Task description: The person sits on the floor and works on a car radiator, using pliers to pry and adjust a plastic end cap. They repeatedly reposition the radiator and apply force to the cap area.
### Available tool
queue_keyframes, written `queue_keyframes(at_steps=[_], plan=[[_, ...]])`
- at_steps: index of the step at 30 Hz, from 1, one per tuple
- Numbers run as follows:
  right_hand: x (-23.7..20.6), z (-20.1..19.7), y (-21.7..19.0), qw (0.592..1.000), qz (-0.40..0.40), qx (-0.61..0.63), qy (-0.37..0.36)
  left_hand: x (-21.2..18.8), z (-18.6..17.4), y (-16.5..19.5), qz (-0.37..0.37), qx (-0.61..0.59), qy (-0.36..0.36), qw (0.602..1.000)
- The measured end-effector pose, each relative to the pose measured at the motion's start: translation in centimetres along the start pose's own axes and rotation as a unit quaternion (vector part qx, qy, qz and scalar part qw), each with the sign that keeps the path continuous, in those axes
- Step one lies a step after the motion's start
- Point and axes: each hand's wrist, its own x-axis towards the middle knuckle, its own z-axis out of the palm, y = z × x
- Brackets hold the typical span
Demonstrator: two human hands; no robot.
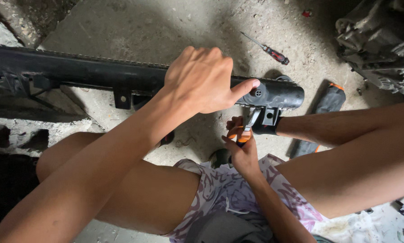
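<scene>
Gripping the top of a long black radiator, the left hand lies palm-down over its plastic tank, fingers curled over the far edge and the thumb stretched along the near face toward the rounded end cap. The radiator stands on edge across the concrete floor, running from the left border to just past the middle, with a small bracket hanging from its lower side.

Below the end cap, the right hand closes around the orange handles of pliers. The fingers wrap the grips tightly, and the metal nose points up to a tab on the underside of the tank, touching it. Whether the nose actually bites the tab cannot be told.

Both bare knees frame the work, the left thigh under the left forearm and the right leg crossing behind the pliers. Patterned white and purple shorts show between them.

On the floor beyond the radiator lies a screwdriver with a red and black handle, well apart from the hands. A dark sandal with an orange strap sits near the end cap. A grey engine part fills the upper right corner.
</scene>
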Motion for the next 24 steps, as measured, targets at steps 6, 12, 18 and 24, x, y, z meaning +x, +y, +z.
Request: queue_keyframes(at_steps=[6, 12, 18, 24], plan=[[-0.5, -0.9, -0.7, 0.998, 0.05, -0.035, -0.005, 0.2, -0.3, -0.1, 0.02, 0.007, 0.043, 0.999], [-2.2, -1.9, -3.1, 0.985, 0.018, -0.14, -0.103, 0.3, 0.8, -0.5, 0.003, 0.0, -0.004, 1.0], [-3.0, -1.9, -3.3, 0.988, 0.042, -0.137, -0.052, 0.1, 1.2, -0.5, 0.049, 0.018, 0.121, 0.991], [-1.3, -1.4, -2.0, 0.986, 0.056, -0.156, 0.019, 0.2, 0.3, -0.3, 0.002, 0.001, 0.001, 1.0]])
